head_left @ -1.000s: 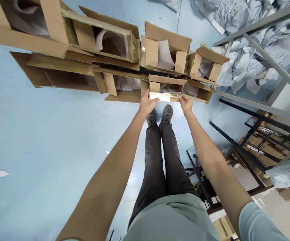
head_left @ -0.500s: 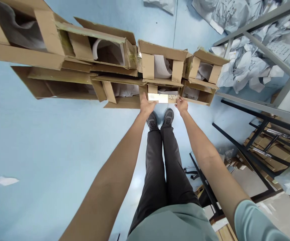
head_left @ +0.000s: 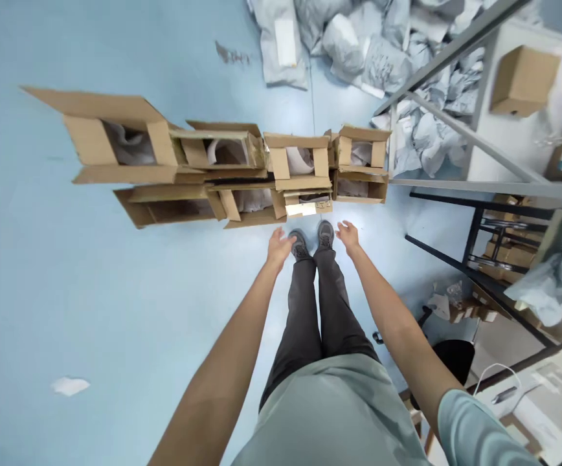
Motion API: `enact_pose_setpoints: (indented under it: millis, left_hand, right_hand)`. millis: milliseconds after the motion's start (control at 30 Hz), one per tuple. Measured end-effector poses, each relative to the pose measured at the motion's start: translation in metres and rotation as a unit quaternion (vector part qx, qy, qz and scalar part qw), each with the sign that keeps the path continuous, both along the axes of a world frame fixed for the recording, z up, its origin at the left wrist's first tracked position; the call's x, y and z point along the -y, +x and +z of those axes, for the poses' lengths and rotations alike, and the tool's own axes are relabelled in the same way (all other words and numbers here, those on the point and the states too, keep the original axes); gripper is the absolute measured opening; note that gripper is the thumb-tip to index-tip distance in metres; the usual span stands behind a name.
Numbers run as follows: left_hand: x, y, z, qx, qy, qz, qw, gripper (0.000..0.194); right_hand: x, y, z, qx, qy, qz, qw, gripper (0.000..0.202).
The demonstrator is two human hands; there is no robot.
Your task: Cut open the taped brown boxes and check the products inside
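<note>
Just in front of my shoes stands a small cardboard box [head_left: 324, 206] with a white label along its near flap. My left hand [head_left: 280, 248] hangs in the air below that box's left side, fingers apart and holding nothing. On the other side my right hand [head_left: 348, 236] is also free, its fingers spread, a short way from the box's right corner. Directly behind is an open carton [head_left: 280, 163] with whitish lining inside. To the left of the labelled box sits another open carton [head_left: 256, 221], and to its right a further open carton [head_left: 377, 189].
More open cartons [head_left: 87, 139] extend the two rows leftward. Grey plastic parcels [head_left: 281, 45] lie in a heap at the back right. A grey metal frame [head_left: 456, 123] and a black metal frame [head_left: 475, 226] stand at right. A white scrap [head_left: 70, 386] lies on the blue floor.
Both hands have let go of the small labelled box and drawn back toward me, fingers opening. The box stays in the row. My view has shifted, showing more floor behind the cartons.
</note>
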State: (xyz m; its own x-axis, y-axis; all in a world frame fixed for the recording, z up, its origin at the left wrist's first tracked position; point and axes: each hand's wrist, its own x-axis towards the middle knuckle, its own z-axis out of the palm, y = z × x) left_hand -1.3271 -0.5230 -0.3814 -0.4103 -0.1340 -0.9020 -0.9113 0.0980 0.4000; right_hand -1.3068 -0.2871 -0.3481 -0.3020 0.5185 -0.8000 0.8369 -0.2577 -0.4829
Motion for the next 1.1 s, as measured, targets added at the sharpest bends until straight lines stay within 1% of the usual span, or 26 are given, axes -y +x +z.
enact_pose_setpoints:
  millis: [67,133,200,267,333,367,400,433,467,500,533,567,600,667,700,767,833,900,1000,1100]
  left_hand:
    - [0.006,0.019,0.048,-0.006,0.018,-0.027,0.999,0.072]
    - [0.012,0.038,0.094,-0.019,0.040,-0.057,0.997,0.062]
    - [0.017,0.054,0.137,-0.033,0.062,-0.084,0.994,0.055]
    - [0.021,0.070,0.176,-0.045,0.076,-0.106,0.990,0.051]
    - [0.023,0.086,0.211,-0.053,0.081,-0.120,0.988,0.049]
    - [0.024,0.095,0.226,-0.055,0.080,-0.124,0.987,0.048]
    - [0.025,0.106,0.238,-0.056,0.076,-0.127,0.987,0.047]
    - [0.026,0.116,0.247,-0.054,0.070,-0.128,0.988,0.045]
    - [0.028,0.128,0.253,-0.052,0.062,-0.128,0.988,0.044]
    - [0.029,0.140,0.255,-0.048,0.053,-0.128,0.989,0.043]
    - [0.030,0.152,0.252,-0.045,0.045,-0.129,0.990,0.042]
    - [0.030,0.163,0.246,-0.042,0.038,-0.131,0.990,0.041]
    - [0.030,0.172,0.237,-0.039,0.033,-0.134,0.990,0.041]
    - [0.027,0.182,0.212,-0.036,0.023,-0.143,0.989,0.043]
    - [0.026,0.182,0.198,-0.035,0.019,-0.148,0.988,0.045]
    - [0.023,0.173,0.173,-0.033,0.010,-0.154,0.987,0.050]
    - [0.023,0.160,0.151,-0.031,0.001,-0.152,0.988,0.054]
    - [0.028,0.150,0.131,-0.023,-0.005,-0.144,0.989,0.055]
    - [0.042,0.150,0.104,0.010,-0.011,-0.127,0.992,0.053]
    - [0.055,0.153,0.081,0.060,-0.023,-0.112,0.992,0.045]
  right_hand:
    - [0.006,0.027,0.055,0.003,-0.010,-0.045,0.999,0.015]
    - [0.010,0.058,0.111,-0.015,-0.027,-0.086,0.996,0.005]
    - [0.013,0.095,0.163,-0.041,-0.044,-0.124,0.990,0.005]
    - [0.013,0.133,0.210,-0.067,-0.055,-0.157,0.984,0.005]
    - [0.010,0.173,0.249,-0.086,-0.061,-0.183,0.977,0.004]
    - [0.009,0.193,0.264,-0.092,-0.063,-0.194,0.975,0.005]
    - [0.007,0.212,0.276,-0.094,-0.063,-0.202,0.973,0.007]
    - [0.005,0.231,0.285,-0.094,-0.064,-0.208,0.971,0.008]
    - [0.004,0.250,0.290,-0.093,-0.064,-0.213,0.971,0.009]
    - [0.002,0.268,0.292,-0.091,-0.065,-0.216,0.970,0.009]
    - [0.001,0.286,0.290,-0.089,-0.067,-0.217,0.970,0.010]
    - [0.000,0.304,0.284,-0.089,-0.069,-0.217,0.970,0.011]
    - [-0.001,0.321,0.276,-0.091,-0.070,-0.218,0.969,0.012]
    - [-0.002,0.349,0.255,-0.099,-0.073,-0.220,0.968,0.014]
    - [-0.001,0.360,0.243,-0.104,-0.074,-0.222,0.967,0.015]
    - [0.003,0.370,0.221,-0.110,-0.077,-0.225,0.965,0.017]
    - [0.011,0.367,0.201,-0.109,-0.079,-0.223,0.965,0.017]
    - [0.021,0.357,0.183,-0.095,-0.082,-0.212,0.969,0.017]
    - [0.030,0.335,0.157,-0.052,-0.086,-0.182,0.978,0.017]
    - [0.025,0.310,0.124,0.002,-0.078,-0.146,0.986,0.017]
